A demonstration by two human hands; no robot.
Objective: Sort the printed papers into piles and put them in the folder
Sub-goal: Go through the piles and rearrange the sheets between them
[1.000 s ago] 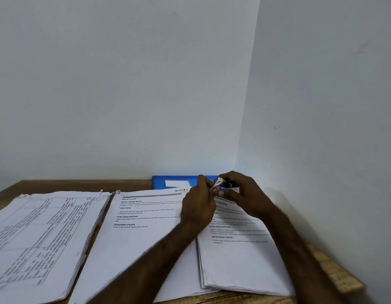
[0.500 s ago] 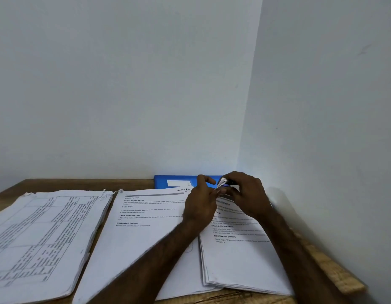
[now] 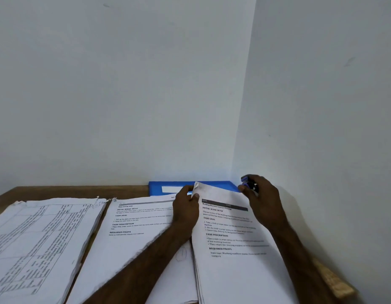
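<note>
Both forearms come in from about 6 o'clock and angle up toward the middle. The left hand (image 3: 185, 207) sits palm down, wrist pretty straight, with its thumb and forefinger pinched together at the hand's 1 o'clock end, nipping a lifted corner of paper (image 3: 196, 187). The rest of its fingers are curled under. The right hand (image 3: 261, 200) is out at 3 o'clock from the left, clear of it, back of the hand facing the camera and raised a bit. Its fingers (image 3: 245, 189) are closed round a small dark stapler (image 3: 248, 183) poking out at the 10 o'clock side of the fist.
</note>
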